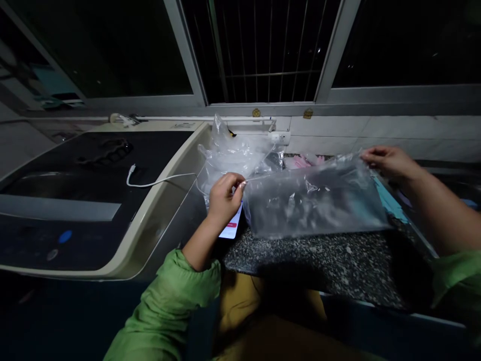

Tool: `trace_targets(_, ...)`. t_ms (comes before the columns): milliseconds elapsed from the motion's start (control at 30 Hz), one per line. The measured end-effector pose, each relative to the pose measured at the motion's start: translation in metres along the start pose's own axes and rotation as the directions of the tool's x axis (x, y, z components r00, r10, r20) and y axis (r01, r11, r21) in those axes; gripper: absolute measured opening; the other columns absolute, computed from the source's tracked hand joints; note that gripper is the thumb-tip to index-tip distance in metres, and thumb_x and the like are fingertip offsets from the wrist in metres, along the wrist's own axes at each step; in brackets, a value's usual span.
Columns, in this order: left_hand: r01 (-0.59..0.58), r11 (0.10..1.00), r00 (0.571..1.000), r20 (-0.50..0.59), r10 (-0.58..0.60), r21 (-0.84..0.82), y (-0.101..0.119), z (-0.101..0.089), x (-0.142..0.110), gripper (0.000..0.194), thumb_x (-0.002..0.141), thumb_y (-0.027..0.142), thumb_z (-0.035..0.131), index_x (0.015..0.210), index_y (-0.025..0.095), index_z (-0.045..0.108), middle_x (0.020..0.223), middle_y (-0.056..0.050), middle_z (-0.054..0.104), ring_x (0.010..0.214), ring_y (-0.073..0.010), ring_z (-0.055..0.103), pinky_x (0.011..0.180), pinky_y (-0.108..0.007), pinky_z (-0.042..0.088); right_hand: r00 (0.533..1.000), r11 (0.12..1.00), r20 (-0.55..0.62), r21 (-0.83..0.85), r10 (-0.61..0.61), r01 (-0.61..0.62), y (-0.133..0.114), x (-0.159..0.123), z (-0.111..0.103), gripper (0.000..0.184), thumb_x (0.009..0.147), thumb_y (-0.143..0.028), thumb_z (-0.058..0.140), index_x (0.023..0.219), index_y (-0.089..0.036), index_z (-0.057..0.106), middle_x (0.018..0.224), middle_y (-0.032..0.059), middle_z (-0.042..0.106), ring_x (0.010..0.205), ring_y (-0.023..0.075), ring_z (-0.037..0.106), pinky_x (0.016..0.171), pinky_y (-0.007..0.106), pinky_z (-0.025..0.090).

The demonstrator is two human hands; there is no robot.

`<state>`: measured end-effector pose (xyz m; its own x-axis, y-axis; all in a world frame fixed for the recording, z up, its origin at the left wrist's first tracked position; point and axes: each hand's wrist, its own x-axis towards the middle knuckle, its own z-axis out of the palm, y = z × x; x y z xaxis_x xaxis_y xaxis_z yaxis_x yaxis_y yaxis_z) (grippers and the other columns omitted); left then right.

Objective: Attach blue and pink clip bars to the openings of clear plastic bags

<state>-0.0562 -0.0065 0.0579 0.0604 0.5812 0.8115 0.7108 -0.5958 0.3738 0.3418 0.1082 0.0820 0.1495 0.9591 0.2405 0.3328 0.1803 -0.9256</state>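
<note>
A clear plastic bag point(308, 203) is stretched out between my two hands above the speckled stone counter point(330, 260). My left hand point(226, 196) pinches its upper left corner between thumb and fingers. At the upper right corner, my right hand point(391, 161) grips the edge. The bag hangs flat, and I see no object inside it. Partly behind my left hand lies a lit phone point(230, 229), most of its screen hidden. More crumpled clear plastic bags point(236, 155) are heaped behind my left hand.
On the left stands a washing machine point(75, 235) with a white charging cable point(161, 179) across its top. Pink items point(306, 161) lie by the tiled wall, near a wall socket point(280, 138). A light blue thing point(391, 200) shows right of the bag. Barred windows rise behind.
</note>
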Motion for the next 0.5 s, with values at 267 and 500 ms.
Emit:
trace_targets(267, -0.49, 0.855, 0.868, -0.001, 0.497, 0.171, 0.009, -0.028, -0.035, 0.02, 0.076, 0.009, 0.056, 0.093, 0.019, 0.059, 0.093, -0.007, 0.064, 0.083, -0.0146, 0.058, 0.068, -0.027, 0.047, 0.972, 0.985, -0.211, 0.117, -0.103, 0.129, -0.019, -0.033, -0.007, 0.046, 0.034, -0.045, 0.08, 0.062, -0.019, 0.055, 0.063, -0.0027, 0.053, 0.056, 0.0082, 0.044, 0.054, 0.028, 0.033)
trace_targets(500, -0.576, 0.815, 0.778, 0.344, 0.525, 0.059, 0.009, -0.004, -0.109, 0.016, 0.084, 0.012, 0.043, 0.09, 0.015, 0.058, 0.088, -0.01, 0.066, 0.076, -0.0159, 0.058, 0.062, -0.027, 0.045, 0.986, 0.992, -0.155, -0.102, 0.064, -0.08, 0.044, -0.082, -0.01, 0.042, 0.035, -0.047, 0.076, 0.061, -0.02, 0.059, 0.059, -0.002, 0.056, 0.054, 0.0109, 0.046, 0.056, 0.028, 0.038)
